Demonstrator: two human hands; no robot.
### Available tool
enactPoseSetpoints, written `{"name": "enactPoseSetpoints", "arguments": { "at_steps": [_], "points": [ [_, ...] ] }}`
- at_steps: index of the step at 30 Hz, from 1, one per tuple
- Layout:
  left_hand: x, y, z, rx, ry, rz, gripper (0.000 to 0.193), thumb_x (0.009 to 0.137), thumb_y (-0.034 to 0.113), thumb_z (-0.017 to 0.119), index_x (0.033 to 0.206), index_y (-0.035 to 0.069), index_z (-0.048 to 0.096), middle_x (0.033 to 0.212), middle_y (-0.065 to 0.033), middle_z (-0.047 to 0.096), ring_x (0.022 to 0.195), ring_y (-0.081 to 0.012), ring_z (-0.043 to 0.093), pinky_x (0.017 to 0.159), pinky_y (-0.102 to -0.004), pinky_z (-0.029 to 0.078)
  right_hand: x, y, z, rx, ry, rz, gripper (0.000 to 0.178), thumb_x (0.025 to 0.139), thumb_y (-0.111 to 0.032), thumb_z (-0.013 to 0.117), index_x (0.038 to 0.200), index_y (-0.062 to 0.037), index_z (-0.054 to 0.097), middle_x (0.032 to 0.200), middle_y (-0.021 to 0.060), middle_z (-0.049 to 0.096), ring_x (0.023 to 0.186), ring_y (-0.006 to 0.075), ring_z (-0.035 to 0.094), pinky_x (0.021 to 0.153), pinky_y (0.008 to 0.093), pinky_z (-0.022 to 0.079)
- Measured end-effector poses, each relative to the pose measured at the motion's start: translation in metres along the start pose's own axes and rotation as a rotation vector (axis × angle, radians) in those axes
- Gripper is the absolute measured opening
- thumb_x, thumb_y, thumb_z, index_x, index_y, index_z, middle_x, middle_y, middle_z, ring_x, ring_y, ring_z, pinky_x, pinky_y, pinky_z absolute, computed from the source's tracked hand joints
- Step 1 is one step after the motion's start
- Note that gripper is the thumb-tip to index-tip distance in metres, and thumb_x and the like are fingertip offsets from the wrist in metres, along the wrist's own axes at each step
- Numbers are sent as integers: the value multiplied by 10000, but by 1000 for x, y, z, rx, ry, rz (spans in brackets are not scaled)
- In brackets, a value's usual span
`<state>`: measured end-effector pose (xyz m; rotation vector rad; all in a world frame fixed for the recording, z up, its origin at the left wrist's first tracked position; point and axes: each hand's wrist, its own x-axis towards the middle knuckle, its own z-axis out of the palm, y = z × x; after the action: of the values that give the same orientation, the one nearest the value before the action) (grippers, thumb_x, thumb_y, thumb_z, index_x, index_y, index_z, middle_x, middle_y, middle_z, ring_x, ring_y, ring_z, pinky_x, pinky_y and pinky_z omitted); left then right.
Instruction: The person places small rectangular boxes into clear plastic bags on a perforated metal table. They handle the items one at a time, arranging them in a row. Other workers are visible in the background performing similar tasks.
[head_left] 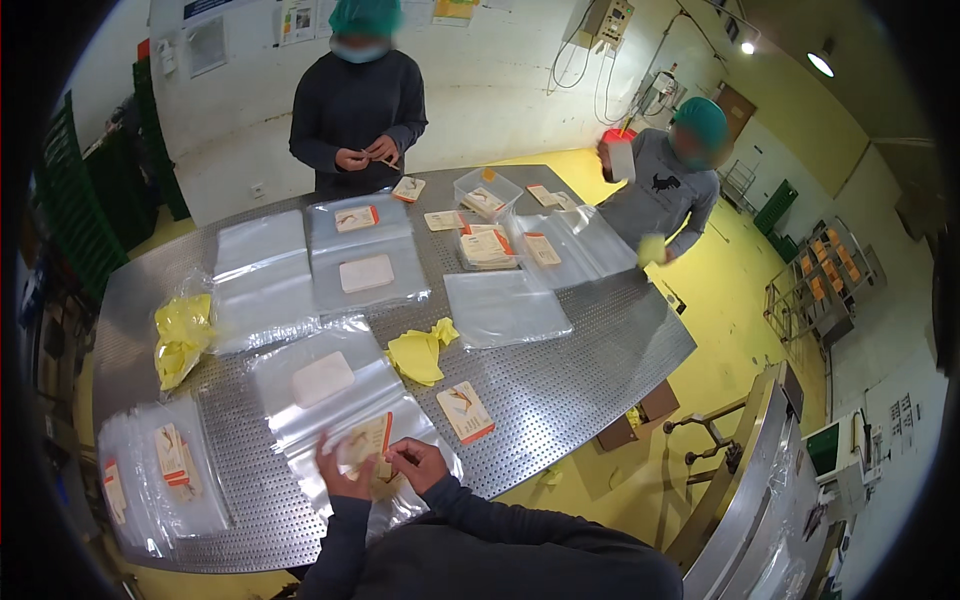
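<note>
A printed card (pixel 372 436) with an orange edge, partly smeared by motion, lies between my hands, above a clear plastic bag (pixel 290 425). My left hand (pixel 342 474) curls around the card's near left side, thumb and fingers apart around it. At its right edge, my right hand (pixel 420 464) is closed in a pinch; whatever its fingertips grip is too small to name. A blank pale card (pixel 323 379) rests on the far half of the bag. Right of the bag, another printed card (pixel 465 412) lies flat on the perforated metal table (pixel 560 400).
Yellow crumpled pieces (pixel 416 357) and a yellow bundle in plastic (pixel 183 340) lie on the table. Bagged cards (pixel 172 470) are at the near left, stacked clear bags (pixel 262 270) beyond. Two co-workers (pixel 358 110) stand across the table; one holds a card.
</note>
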<state>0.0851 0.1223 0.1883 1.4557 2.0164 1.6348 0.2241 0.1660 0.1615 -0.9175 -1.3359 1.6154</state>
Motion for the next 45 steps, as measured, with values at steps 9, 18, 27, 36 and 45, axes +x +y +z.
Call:
{"name": "enactPoseSetpoints", "arguments": {
  "at_steps": [9,18,27,36,45],
  "points": [
    [-2,-54,-16,-710,-31,-680,80,786,67,635,826,67,566,633,-2,528,514,-66,454,465,-212,361,16,44,-25,172,155,6,36,806,-40,532,778,-21,522,754,25,538,726,94,539,666,245,464],
    [28,-107,-89,-785,399,-710,165,789,50,639,876,80,502,640,-43,526,456,-113,490,408,-232,407,92,4,-121,-532,844,-306,64,782,-47,525,797,4,560,754,89,608,711,155,583,695,287,480],
    [8,-11,-66,-633,-199,-420,106,755,-59,518,849,-14,500,814,-115,545,708,-202,581,673,-313,500,59,-12,-28,-110,-331,412,294,905,-243,496,1002,10,609,925,90,650,810,152,619,723,265,487],
    [-17,-24,-70,-1170,-378,-468,127,680,-78,426,772,-14,484,750,-136,546,599,-160,501,575,-259,431,14,40,-32,-48,-345,787,173,857,-142,592,962,-5,599,896,38,604,802,108,589,658,256,487],
    [-12,-75,-91,-539,-291,-611,200,764,-20,471,949,27,530,1037,-82,574,706,-106,580,632,-248,456,30,28,-66,-182,-125,296,119,876,-161,572,867,-43,577,678,-25,521,572,49,434,534,195,358]
  ]
}}
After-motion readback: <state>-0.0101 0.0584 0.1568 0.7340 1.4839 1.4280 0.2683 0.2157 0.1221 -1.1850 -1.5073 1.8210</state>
